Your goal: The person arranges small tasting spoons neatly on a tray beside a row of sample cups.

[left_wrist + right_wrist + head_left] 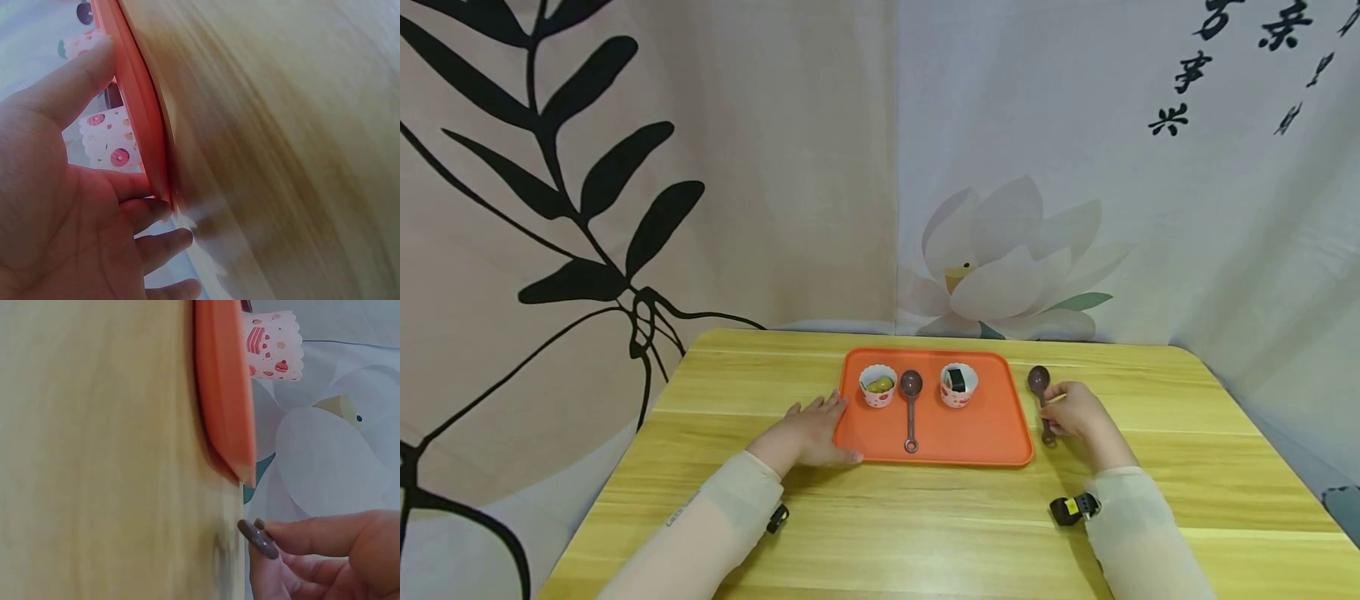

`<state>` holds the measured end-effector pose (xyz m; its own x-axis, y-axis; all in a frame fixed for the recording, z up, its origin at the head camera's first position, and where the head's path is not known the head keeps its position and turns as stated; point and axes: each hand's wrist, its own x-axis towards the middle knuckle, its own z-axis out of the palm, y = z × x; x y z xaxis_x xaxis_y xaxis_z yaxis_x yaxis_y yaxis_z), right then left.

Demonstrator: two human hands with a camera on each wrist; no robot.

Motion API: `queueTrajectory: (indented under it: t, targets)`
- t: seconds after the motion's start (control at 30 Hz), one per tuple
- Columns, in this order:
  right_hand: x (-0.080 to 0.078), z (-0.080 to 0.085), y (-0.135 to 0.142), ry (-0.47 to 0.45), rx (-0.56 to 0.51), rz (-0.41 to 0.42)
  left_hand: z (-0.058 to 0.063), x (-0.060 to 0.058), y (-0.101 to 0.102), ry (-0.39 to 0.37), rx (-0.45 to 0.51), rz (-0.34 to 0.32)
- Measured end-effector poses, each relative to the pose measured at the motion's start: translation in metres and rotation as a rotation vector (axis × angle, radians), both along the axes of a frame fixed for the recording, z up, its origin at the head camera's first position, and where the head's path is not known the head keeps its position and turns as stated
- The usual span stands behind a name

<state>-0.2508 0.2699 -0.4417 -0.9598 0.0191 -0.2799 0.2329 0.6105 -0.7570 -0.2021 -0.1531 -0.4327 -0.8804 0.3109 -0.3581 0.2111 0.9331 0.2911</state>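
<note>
While brown spoon (1039, 380) is held beside orange tray (966, 438), bowl looks round.

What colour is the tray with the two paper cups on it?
The tray is orange, seen best in the head view.

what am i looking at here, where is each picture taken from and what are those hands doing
No machine here, just someone working bare-handed. The wide picture is taken from the head, looking forward and down. The two close ones are taken from the wrists, so the wooden table looks tipped on its side. On it lies an orange tray with a left paper cup, a right paper cup and a dark spoon between them. The left hand touches the tray's left end. The right hand pinches a second spoon just beyond the tray's right side.
</note>
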Motion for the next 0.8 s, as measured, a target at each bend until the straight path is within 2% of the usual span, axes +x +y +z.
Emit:
queueTrajectory:
  t: [0.4, 0.8]
  targets:
    - [0.014, 0.019, -0.005, 0.028, 0.0, 0.033, 0.003, 0.001, 0.0, 0.006, -0.005, -0.011]
    - [0.019, 0.026, -0.007, 0.026, -0.027, 0.045, 0.003, 0.002, 0.0, 0.006, 0.001, -0.013]
